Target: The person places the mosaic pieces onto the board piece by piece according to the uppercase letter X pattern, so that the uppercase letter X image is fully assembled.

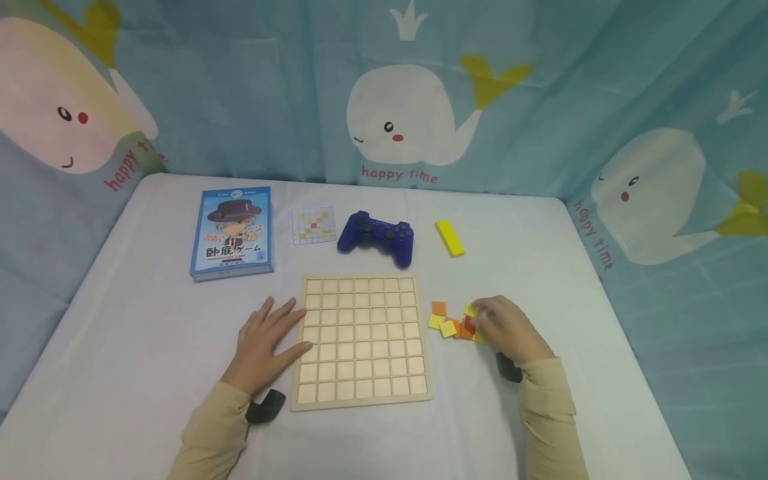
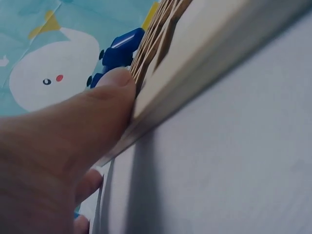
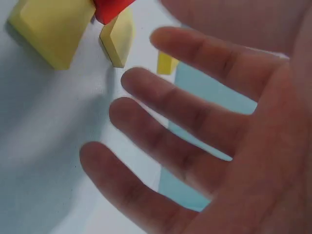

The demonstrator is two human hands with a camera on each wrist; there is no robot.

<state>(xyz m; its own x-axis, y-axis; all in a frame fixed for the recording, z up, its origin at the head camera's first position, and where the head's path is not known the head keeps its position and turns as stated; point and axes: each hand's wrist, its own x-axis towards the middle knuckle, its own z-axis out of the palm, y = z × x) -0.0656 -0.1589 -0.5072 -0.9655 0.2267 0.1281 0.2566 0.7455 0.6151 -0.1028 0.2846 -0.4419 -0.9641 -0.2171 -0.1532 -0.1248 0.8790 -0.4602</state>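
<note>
A wooden grid board (image 1: 360, 340) with empty square cells lies in the middle of the white table. My left hand (image 1: 273, 337) rests flat on the cloth, its straight fingers touching the board's left edge. In the left wrist view the thumb (image 2: 97, 112) presses against the board's side (image 2: 204, 58). To the right of the board lies a small pile of yellow, orange and red tiles (image 1: 447, 325). My right hand (image 1: 501, 327) lies over the pile's right part. In the right wrist view its fingers (image 3: 185, 122) are spread and straight beside yellow tiles (image 3: 53, 29) and a red tile (image 3: 109, 9).
Behind the board lie a blue card-game box (image 1: 233, 232), a small pattern card (image 1: 313, 225), a blue gamepad (image 1: 377, 237) and a yellow block (image 1: 449, 237). A whale-print curtain (image 1: 414, 120) encloses the table on the back and both sides.
</note>
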